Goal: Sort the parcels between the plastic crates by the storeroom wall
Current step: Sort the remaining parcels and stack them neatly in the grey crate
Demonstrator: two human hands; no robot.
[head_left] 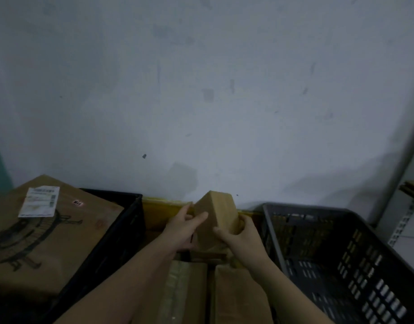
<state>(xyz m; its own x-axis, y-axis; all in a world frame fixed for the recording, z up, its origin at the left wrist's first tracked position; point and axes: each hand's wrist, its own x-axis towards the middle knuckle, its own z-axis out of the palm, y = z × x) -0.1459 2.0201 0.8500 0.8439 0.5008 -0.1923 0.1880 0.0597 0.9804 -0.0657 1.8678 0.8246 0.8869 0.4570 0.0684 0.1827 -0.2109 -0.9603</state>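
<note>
Between the crates, above flat cartons (238, 298), both hands held a small box (218, 215) tilted: the left hand (181, 226) gripped its left face, the right hand (236, 232) curled fingers round its right edge. The step looked like a lift for sorting; next it needed carrying into the grey crate (341, 249) or the black crate (121, 230), which held a large labelled carton (49, 232), by the wall (201, 90).

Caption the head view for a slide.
Both hands, left and right, hold a small cardboard parcel between two crates.
</note>
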